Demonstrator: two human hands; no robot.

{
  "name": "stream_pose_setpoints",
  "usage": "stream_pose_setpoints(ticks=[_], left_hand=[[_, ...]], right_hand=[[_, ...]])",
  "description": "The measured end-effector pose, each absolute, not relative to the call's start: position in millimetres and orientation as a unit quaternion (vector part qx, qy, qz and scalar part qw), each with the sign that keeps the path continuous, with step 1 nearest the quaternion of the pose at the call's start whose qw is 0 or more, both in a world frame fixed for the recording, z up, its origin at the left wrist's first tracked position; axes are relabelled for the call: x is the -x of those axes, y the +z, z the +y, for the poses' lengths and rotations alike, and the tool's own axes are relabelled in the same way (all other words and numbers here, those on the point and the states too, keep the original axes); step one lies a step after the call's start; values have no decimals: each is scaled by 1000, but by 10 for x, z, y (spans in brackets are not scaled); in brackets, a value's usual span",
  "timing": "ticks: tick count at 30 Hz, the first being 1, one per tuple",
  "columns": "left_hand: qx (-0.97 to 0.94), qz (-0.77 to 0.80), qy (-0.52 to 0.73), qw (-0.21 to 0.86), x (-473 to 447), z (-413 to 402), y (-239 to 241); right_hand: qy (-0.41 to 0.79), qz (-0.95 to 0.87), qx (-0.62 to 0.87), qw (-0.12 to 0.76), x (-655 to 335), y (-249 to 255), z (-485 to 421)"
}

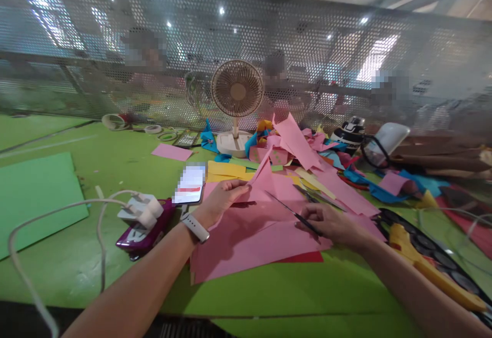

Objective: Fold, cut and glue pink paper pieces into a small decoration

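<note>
My left hand [226,198], with a white wristband, is closed with thumb and fingers pinched on a piece of pink paper [263,174] that stands up above the sheets. In my right hand [326,223] is a slim craft knife [307,222] with a dark handle; its thin blade points up and left toward the raised paper. Both hands are over a stack of pink paper sheets [246,256] on the green table [215,304]. A red sheet [303,258] peeks out under the stack. Another dark cutting tool [311,194] lies just beyond my right hand, partly covered.
A small fan [237,92] stands at the back before a perforated metal screen [307,35]. Coloured paper scraps [295,140] heap beside it. Left are a lit phone [190,183], a purple power strip with plugs [144,227] and green card [38,199]. A yellow glue gun [430,266] lies right.
</note>
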State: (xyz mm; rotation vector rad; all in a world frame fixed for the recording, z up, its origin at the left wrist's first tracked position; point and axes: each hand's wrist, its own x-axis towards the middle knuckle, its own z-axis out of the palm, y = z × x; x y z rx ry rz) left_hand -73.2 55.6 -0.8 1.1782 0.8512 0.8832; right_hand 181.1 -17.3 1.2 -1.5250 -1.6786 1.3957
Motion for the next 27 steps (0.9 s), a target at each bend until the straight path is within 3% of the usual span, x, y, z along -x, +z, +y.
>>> stream_pose_setpoints(ticks=[13,18,27], left_hand=[[-525,350,389,671,727,568,-47],[-579,370,360,631,707,541,-48],[-621,378,355,588,696,522,-30]], right_hand=[[495,-627,555,233,-1853,-69,-145],[483,-634,566,209,-1863,-108,-150],[506,-616,552,246,-1839,-117,-151]])
